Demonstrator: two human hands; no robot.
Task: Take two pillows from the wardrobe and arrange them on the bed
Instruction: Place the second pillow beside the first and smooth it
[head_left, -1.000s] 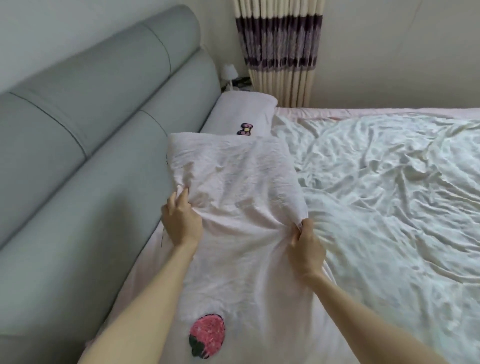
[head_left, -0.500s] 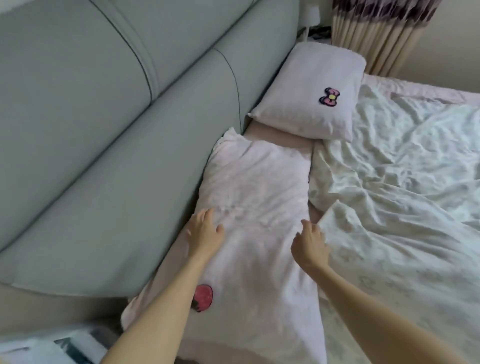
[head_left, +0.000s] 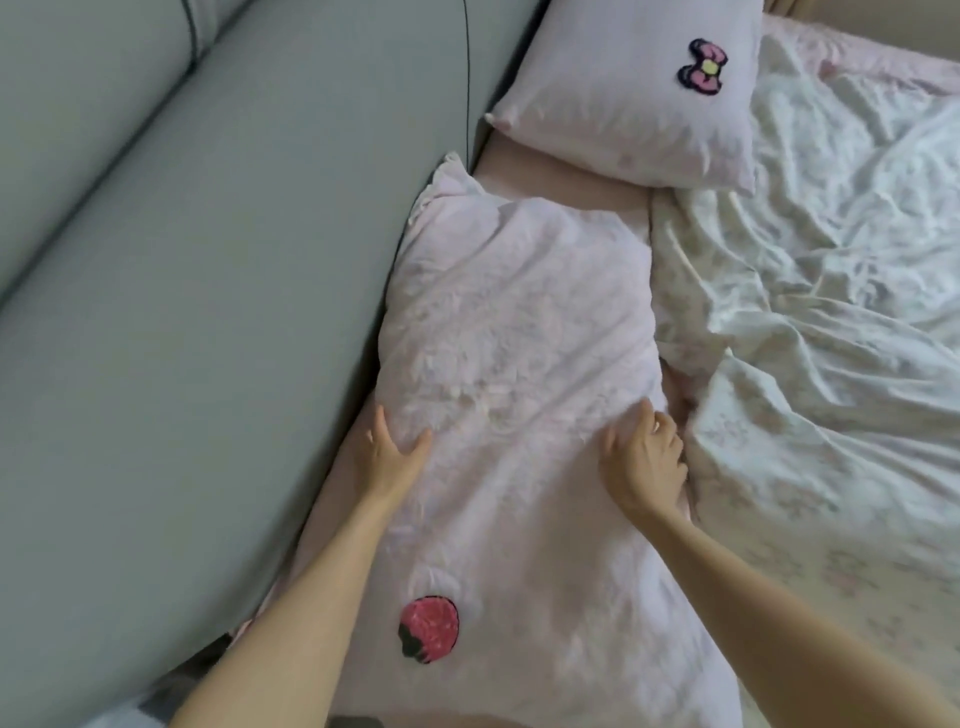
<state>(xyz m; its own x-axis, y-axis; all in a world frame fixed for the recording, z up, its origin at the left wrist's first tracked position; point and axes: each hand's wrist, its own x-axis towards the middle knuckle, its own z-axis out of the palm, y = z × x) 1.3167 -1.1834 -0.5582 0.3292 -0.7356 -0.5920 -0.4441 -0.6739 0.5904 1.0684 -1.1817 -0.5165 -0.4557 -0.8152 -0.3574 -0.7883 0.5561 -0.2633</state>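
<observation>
We press both hands, left hand (head_left: 387, 457) and right hand (head_left: 641, 462), fingers spread, onto the strawberry pillow (head_left: 519, 364) beside the headboard (head_left: 208, 286).

no readable text, only strawberry and bow patches on pillows

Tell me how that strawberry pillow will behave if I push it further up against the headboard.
The strawberry pillow looks soft and floppy: its cover is wrinkled and dents under the left hand and right hand. It will probably bunch rather than slide as one piece. Its corner already presses the headboard, so it may fold there.
</observation>
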